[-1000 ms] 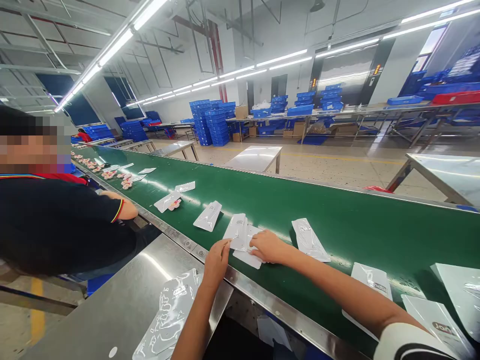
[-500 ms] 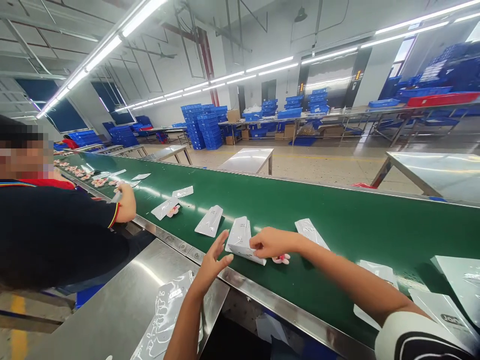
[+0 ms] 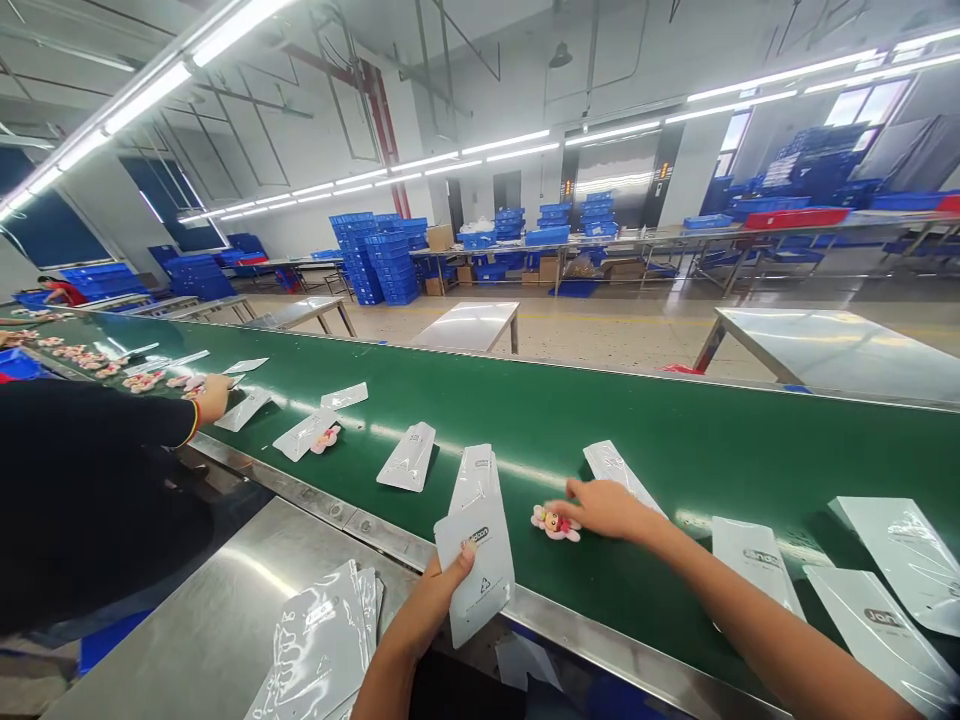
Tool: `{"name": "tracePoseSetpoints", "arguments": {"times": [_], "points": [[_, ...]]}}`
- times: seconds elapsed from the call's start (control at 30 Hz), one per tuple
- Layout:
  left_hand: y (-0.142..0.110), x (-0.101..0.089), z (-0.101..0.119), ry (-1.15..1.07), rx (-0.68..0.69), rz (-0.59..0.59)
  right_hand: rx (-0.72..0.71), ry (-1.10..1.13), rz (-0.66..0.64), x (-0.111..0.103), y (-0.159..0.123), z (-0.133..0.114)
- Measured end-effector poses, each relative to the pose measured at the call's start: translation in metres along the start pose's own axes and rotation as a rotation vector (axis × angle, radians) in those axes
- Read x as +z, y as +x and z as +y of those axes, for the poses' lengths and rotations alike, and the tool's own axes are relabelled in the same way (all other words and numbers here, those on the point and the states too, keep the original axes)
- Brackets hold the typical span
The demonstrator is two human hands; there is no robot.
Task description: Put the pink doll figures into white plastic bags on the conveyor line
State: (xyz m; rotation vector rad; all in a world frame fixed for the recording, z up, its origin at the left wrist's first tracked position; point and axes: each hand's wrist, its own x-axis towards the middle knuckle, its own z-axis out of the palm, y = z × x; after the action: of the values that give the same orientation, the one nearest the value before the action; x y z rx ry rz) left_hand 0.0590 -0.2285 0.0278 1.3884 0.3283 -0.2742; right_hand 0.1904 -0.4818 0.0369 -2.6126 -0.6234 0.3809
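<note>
My left hand (image 3: pixel 442 590) grips a pale grey plastic pouch (image 3: pixel 484 605) with a printed logo and recycling mark, thumb on its front. The pouch is tilted up over the near belt edge. Another pale panel (image 3: pixel 476 475) shows behind it; whether it belongs to the same pouch I cannot tell. Right of it, a small pink-and-white bunny-like toy (image 3: pixel 555 523) lies on the green conveyor belt (image 3: pixel 480 400). My right hand (image 3: pixel 611 508) reaches over the toy's right side, fingers apart and slightly blurred; contact is unclear. Behind that hand lies another pouch (image 3: pixel 619 468).
More pouches (image 3: pixel 407 458) lie along the belt, some beside toys (image 3: pixel 325 438). A pouch stack (image 3: pixel 322 635) rests on the metal table (image 3: pixel 202 600) at lower left. A co-worker's hand (image 3: pixel 214 398) is over the belt at left. Metal rail (image 3: pixel 600 635) borders the belt.
My left hand has closed on the pouch and tilted it up. My right hand has left the pouch and moved right to the toy. The view has turned slightly right.
</note>
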Motion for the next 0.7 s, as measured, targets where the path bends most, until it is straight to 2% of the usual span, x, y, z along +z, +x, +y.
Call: {"name": "tracePoseSetpoints", "arguments": {"times": [0.03,0.1,0.17,0.27,0.33,0.43,0.53,0.7], "points": [[-0.002,-0.002,-0.004,-0.044,-0.006,0.025,0.029,0.030,-0.038,0.011,-0.003,0.009],[-0.006,-0.004,-0.006,-0.075,0.026,0.098,-0.003,0.167,-0.067,0.027,-0.006,0.019],[-0.008,-0.003,-0.004,-0.025,0.103,0.185,-0.079,0.295,-0.003,0.032,-0.006,0.018],[-0.010,-0.002,-0.002,0.103,0.206,0.191,-0.177,0.450,0.104,0.019,-0.004,-0.001],[-0.011,-0.002,-0.004,0.190,0.257,0.135,-0.256,0.567,0.140,0.003,-0.004,-0.023],[-0.015,-0.001,-0.008,0.344,0.311,0.107,-0.464,0.682,0.172,-0.024,-0.011,-0.062],[-0.022,0.004,-0.006,0.466,0.326,0.125,-0.685,0.570,0.160,-0.044,-0.020,-0.094],[-0.026,0.012,-0.004,0.512,0.340,0.057,-0.936,0.020,-0.060,-0.055,-0.030,-0.115]]}}
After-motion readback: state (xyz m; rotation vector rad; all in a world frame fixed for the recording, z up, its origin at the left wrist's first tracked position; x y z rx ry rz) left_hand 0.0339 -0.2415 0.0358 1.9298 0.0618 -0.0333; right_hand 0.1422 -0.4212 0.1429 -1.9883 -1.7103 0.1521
